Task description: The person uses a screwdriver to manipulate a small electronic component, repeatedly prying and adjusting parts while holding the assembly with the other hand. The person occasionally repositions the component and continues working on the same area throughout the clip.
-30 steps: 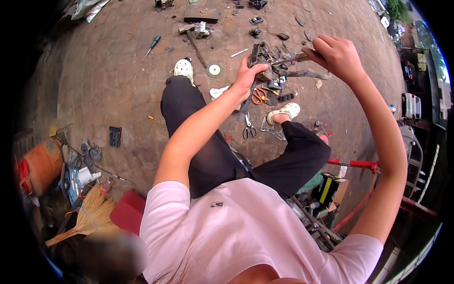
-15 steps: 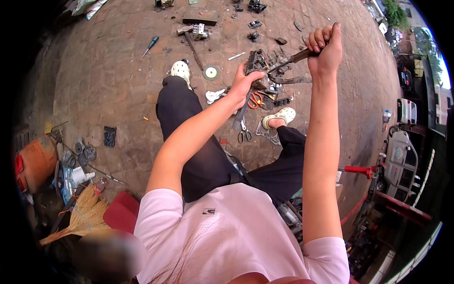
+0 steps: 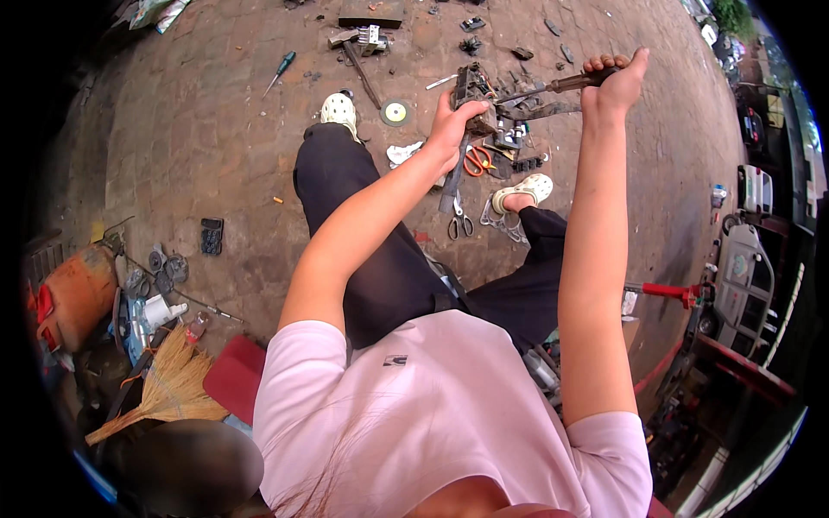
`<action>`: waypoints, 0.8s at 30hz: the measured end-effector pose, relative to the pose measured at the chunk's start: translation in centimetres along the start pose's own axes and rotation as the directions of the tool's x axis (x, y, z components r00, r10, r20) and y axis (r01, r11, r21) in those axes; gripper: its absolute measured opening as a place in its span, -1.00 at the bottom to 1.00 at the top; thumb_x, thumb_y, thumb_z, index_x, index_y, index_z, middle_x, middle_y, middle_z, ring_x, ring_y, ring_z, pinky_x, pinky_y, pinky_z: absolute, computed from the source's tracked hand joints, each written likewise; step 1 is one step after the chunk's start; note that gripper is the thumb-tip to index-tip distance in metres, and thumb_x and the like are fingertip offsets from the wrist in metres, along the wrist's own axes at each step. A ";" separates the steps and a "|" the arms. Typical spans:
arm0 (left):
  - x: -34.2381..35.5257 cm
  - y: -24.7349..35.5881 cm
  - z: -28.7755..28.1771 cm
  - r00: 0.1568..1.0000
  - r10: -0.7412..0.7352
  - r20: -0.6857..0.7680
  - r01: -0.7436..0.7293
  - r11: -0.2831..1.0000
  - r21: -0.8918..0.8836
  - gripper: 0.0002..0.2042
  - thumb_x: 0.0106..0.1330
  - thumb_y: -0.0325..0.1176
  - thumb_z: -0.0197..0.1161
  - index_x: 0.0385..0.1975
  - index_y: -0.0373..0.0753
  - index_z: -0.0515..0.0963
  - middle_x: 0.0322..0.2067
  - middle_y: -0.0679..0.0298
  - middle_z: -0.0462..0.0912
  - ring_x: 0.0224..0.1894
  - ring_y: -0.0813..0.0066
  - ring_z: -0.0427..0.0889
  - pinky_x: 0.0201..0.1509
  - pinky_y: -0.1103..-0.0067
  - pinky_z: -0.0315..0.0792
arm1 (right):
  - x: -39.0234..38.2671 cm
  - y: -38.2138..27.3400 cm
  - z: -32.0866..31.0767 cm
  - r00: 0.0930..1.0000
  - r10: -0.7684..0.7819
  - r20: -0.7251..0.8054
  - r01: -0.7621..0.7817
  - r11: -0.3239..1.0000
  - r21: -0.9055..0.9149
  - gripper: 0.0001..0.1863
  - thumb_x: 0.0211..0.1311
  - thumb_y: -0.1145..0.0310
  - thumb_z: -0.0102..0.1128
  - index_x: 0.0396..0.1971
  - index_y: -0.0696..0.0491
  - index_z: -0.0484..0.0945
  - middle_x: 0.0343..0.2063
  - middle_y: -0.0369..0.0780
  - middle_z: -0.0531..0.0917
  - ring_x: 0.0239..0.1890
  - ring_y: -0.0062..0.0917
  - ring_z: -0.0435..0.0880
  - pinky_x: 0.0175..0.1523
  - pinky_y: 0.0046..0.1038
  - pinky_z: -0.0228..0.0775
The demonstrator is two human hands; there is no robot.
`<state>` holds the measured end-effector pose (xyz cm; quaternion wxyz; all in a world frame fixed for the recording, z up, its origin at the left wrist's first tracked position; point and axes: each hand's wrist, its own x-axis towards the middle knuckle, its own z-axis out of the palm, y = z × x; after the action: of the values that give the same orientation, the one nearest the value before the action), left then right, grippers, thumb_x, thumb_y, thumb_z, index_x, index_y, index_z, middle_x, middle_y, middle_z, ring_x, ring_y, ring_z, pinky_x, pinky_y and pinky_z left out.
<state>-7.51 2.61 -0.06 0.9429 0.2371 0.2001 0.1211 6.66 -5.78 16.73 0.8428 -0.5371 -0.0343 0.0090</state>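
Note:
My left hand (image 3: 451,129) is closed around a dark, block-shaped part with loose wires (image 3: 473,85), thumb laid across its near end. In my right hand (image 3: 617,82) is a brown-handled screwdriver (image 3: 574,83), fingers wrapped round the handle. Its shank slopes left and slightly down to the right side of the part; I cannot tell whether the tip touches. Beneath it lies a thick dark sheathed cable (image 3: 546,111). A dark strip (image 3: 451,192) hangs below my left hand. Just below the part are orange tool handles (image 3: 477,161) and dark-handled scissors (image 3: 460,224).
On the brick floor lie a hammer (image 3: 363,73), a round grinding disc (image 3: 395,112), a teal-handled screwdriver (image 3: 280,70) and several dark fragments. To the left are a straw broom (image 3: 164,386) and an orange cylinder (image 3: 79,289). A red metal bar (image 3: 665,290) stands at right.
The screwdriver handle has dropped, so the tool lies nearer to level, with my right wrist turned outward. The part has shifted slightly away from me in my left hand. The whole view has tilted a little.

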 end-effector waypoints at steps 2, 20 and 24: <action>0.1 -0.1 -0.1 1.000 0.015 -0.021 -0.014 1.000 0.017 -0.43 0.11 -0.46 0.33 0.09 -0.28 0.19 -0.16 0.15 0.50 -0.23 0.40 0.61 -0.20 0.44 0.58 | 0.2 0.1 0.3 0.988 -0.016 -0.155 -0.007 0.989 -0.151 -0.53 0.38 0.00 -0.04 -0.53 0.11 0.27 -0.65 -0.27 0.32 -0.63 -0.50 0.30 -0.49 -0.40 0.29; -0.5 -0.6 -0.1 0.997 0.056 0.045 -0.060 0.993 0.098 -0.34 0.10 -0.47 0.34 0.20 -0.32 0.15 -0.11 0.21 0.52 -0.12 0.50 0.56 -0.01 0.55 0.45 | 5.2 -0.2 -2.3 0.977 0.122 0.176 -0.072 0.961 -0.265 -0.51 0.42 0.03 -0.27 -0.55 0.10 0.40 -0.51 -0.17 0.54 -0.50 -0.50 0.40 -0.31 -0.43 0.32; -0.6 -0.5 -0.1 0.992 0.118 0.053 -0.123 0.987 0.101 -0.31 0.07 -0.49 0.35 0.21 -0.33 0.13 -0.10 0.21 0.52 -0.11 0.51 0.55 0.00 0.55 0.44 | 2.4 -2.7 -0.8 0.982 -0.029 0.188 0.181 0.448 -0.876 -0.39 0.39 -0.10 -0.27 -0.45 0.14 0.56 -0.68 -0.26 0.56 -0.61 -0.54 0.46 -0.44 -0.41 0.32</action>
<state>-8.03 2.03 -0.20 0.9246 0.3005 0.1693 0.1615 9.03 -7.51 18.90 0.4321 -0.8923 -0.1283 -0.0232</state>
